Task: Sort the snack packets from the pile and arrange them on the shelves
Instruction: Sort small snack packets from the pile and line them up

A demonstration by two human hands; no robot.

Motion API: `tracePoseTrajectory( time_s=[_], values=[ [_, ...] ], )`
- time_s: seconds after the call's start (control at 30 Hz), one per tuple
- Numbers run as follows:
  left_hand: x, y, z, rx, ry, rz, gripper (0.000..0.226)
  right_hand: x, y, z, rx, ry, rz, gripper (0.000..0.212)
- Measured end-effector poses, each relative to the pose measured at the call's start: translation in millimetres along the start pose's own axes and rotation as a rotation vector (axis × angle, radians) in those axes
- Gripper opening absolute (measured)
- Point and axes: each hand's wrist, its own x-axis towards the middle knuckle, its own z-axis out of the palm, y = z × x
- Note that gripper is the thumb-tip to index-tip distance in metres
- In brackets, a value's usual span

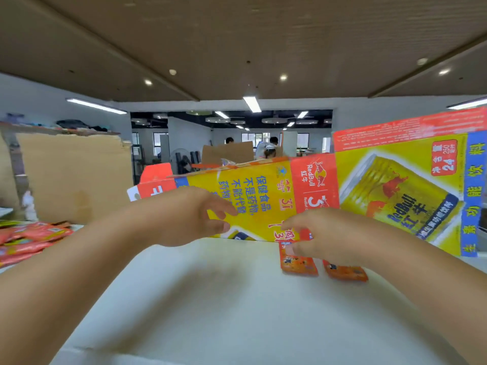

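Note:
Two orange snack packets lie on the white shelf top (210, 299): one (299, 263) under my right fingertips, the other (345, 272) just right of it, partly hidden by my hand. My right hand (324, 235) rests on the first packet with fingers loosely bent; whether it grips the packet is unclear. My left hand (184, 217) hovers to the left with relaxed fingers, holding nothing, in front of a yellow and red drink carton (263, 196). A pile of red snack packets (29, 241) lies at the far left.
The flattened drink carton stands along the back of the white surface, with a larger panel (411, 185) at the right. A brown cardboard sheet (73, 175) stands at the back left. People work in the far room behind.

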Motion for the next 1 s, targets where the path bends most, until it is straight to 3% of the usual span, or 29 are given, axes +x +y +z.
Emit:
tracePoseTrajectory(
  time_s=[0.43,0.7,0.87,0.9,1.0],
  values=[
    [-145.4,-244.7,-21.4,-0.11,0.093,-0.185,0.024,101.3,-280.6,37.3,-0.031,-0.001,-0.244,0.051],
    [-198.6,-362.7,-31.9,0.117,0.072,-0.313,0.05,180.2,-399.8,53.6,-0.099,-0.095,-0.367,0.046],
    [-207.5,-390.4,-14.6,0.142,0.126,-0.322,0.049,222.7,-431.0,64.0,-0.14,-0.149,-0.408,0.004],
    [-207.3,-392.9,-9.8,0.143,0.156,-0.321,0.049,229.5,-434.3,65.5,-0.129,-0.148,-0.4,0.004],
    [-206.5,-395.9,-2.5,0.15,0.212,-0.313,0.051,240.9,-443.3,73.4,-0.057,-0.124,-0.407,0.033]
  ],
)
